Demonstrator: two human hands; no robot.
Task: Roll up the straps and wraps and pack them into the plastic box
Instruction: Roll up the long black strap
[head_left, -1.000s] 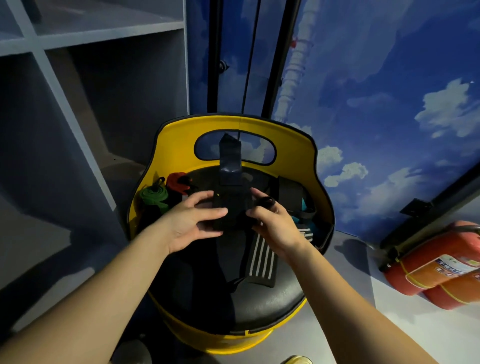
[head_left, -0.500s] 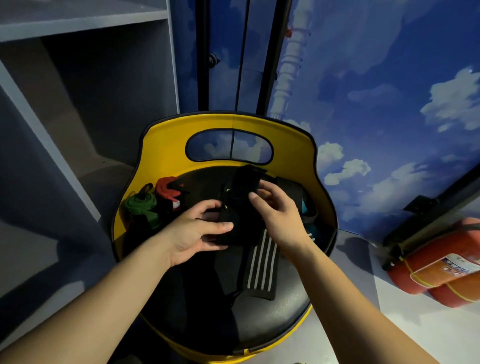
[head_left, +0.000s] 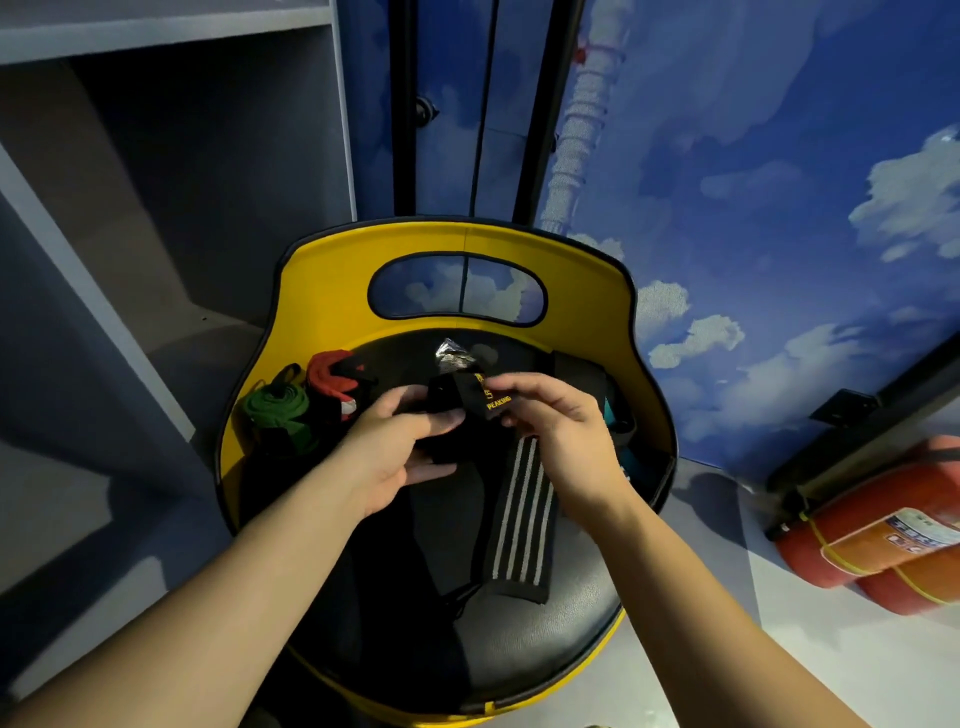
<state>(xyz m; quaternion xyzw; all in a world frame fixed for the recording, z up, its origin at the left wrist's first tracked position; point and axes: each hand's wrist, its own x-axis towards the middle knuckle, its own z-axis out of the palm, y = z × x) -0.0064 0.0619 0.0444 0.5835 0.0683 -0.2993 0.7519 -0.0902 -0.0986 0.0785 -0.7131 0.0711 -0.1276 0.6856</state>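
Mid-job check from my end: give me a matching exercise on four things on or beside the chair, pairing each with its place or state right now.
Things:
1. green strap
2. striped wrap
3. black wrap with yellow lettering
4. fire extinguishers

Places or states:
A. lying on the floor to the right of the chair
B. held between both hands
C. at the left edge of the seat, next to a red strap
D. stretched out flat on the seat below the right hand

Pairs: 1-C, 2-D, 3-B, 4-A
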